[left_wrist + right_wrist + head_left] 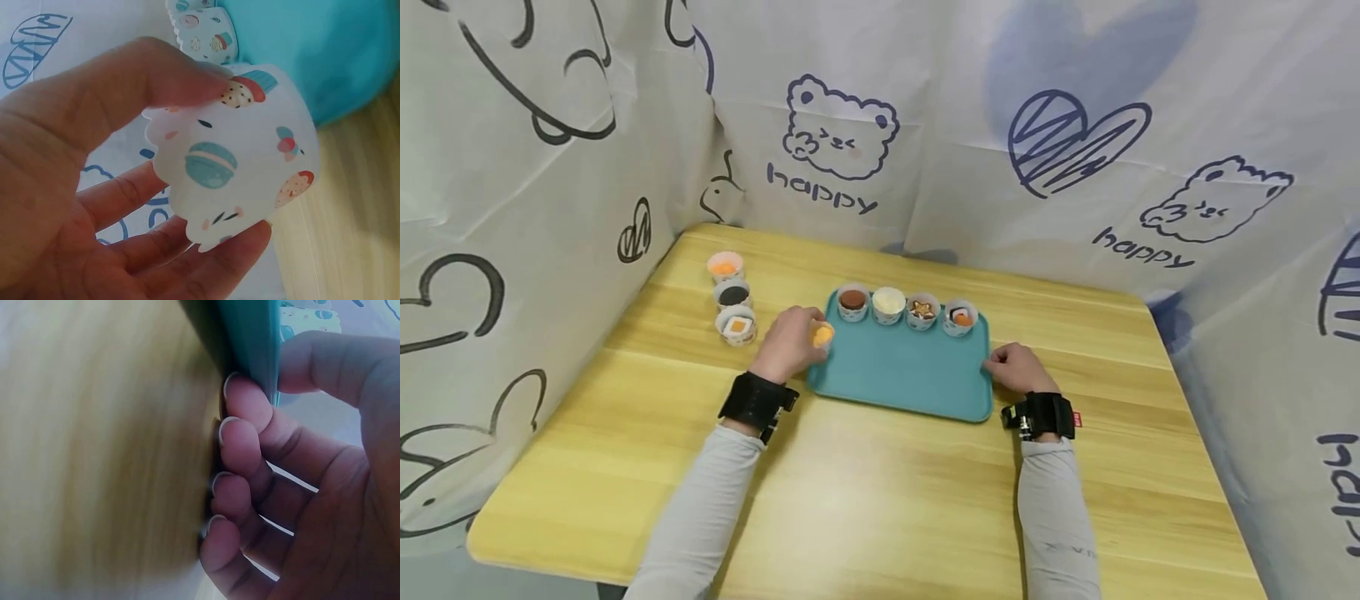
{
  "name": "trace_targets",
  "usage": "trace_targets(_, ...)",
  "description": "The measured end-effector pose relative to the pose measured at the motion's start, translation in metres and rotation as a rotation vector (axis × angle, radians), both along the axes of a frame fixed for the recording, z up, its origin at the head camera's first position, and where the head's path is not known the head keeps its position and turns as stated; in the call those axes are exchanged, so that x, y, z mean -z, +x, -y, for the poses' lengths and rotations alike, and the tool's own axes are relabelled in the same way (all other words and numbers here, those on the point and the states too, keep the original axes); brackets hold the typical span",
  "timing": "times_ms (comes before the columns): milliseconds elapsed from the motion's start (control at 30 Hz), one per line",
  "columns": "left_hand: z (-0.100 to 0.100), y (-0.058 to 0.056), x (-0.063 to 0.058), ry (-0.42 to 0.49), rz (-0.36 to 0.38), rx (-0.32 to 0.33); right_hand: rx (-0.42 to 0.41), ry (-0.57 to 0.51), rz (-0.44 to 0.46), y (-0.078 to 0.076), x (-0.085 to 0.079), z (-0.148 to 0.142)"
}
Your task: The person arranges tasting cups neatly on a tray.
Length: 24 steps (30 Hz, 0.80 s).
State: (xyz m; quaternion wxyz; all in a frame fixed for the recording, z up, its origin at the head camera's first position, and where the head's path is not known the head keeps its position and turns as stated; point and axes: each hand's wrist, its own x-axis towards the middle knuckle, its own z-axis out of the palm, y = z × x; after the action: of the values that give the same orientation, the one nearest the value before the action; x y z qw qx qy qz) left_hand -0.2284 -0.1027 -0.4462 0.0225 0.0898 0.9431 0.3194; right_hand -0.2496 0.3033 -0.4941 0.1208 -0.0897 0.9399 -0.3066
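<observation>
We are observing the left hand (pixel 786 343) pinching an orange-topped cup (pixel 823 336) left of centre, the right hand (pixel 1019 368) gripping the teal tray (pixel 901 367) mid-frame by its right rim; four cups (pixel 889 306) are lining its upper edge, three cups (pixel 733 295) standing upper left.

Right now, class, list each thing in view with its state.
Tray: bearing four cups.
Four cups: upright, filled, in a row.
Held cup: filled, by the tray's left edge.
Three other cups: filled, lined up off the tray.
Left fingers: gripping the held cup.
Right fingers: pinching the tray's right rim.
Wristbands: strapped on.
Backdrop: creased.
</observation>
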Motion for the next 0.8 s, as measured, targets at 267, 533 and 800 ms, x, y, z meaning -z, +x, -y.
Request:
trace_targets(267,-0.014,-0.008,0.009,0.031,0.011,0.021,0.018,0.021,0.019,-0.002,0.005,-0.002)
trace_targets(533,-0.026,-0.019,0.013,0.029,-0.027,0.049,0.013,0.009,0.003,0.0,0.005,-0.001)
trace_targets(800,-0.038,-0.028,0.015,0.012,-0.084,0.061,0.032,0.006,0.0,-0.001,0.005,-0.001)
